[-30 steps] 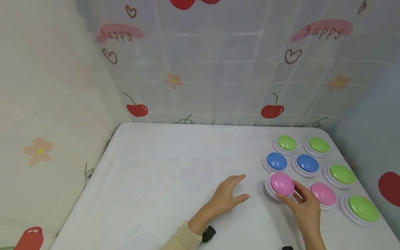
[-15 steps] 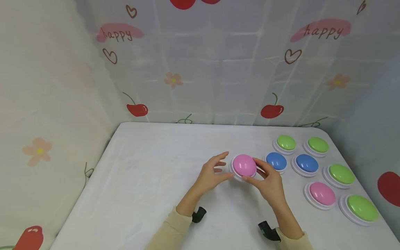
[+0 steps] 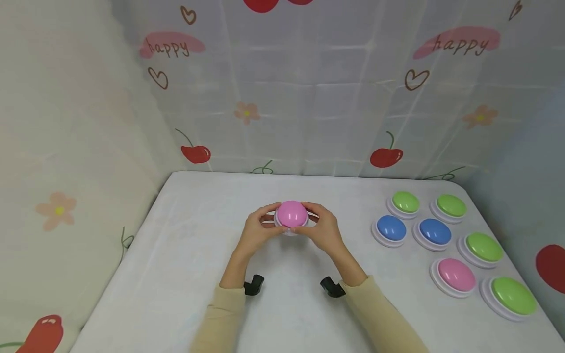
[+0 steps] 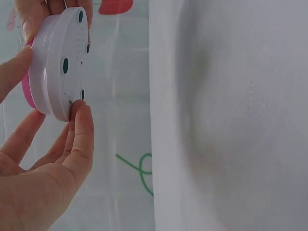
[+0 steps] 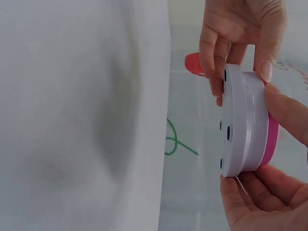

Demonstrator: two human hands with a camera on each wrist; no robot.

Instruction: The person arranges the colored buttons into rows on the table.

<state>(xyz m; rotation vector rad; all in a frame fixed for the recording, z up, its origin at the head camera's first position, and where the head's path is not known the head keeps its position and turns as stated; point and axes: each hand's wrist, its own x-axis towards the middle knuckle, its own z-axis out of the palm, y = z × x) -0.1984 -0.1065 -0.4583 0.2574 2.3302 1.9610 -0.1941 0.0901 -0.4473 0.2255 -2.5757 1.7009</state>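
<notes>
A round push button with a glossy pink dome point(image 3: 292, 214) and a white base point(image 4: 57, 67) is held up above the white table, between both hands. My left hand point(image 3: 257, 228) grips its left side, thumb at the front and fingers along the edge. On the opposite side my right hand point(image 3: 323, 229) grips it the same way. The right wrist view shows the white base point(image 5: 245, 122) edge-on, with dark round feet on its underside and a gap between it and the tabletop.
On the table's right side stand another pink button point(image 3: 456, 275), two blue buttons, one of them the left blue button point(image 3: 391, 228), and several green buttons, the nearest green button point(image 3: 514, 295) by the right edge. A patterned curtain point(image 3: 304, 98) hangs behind the white table point(image 3: 212, 235).
The pink button has moved left from beside the other buttons to the table's middle, carried by the right hand. My left hand has come up and now grips it too.
</notes>
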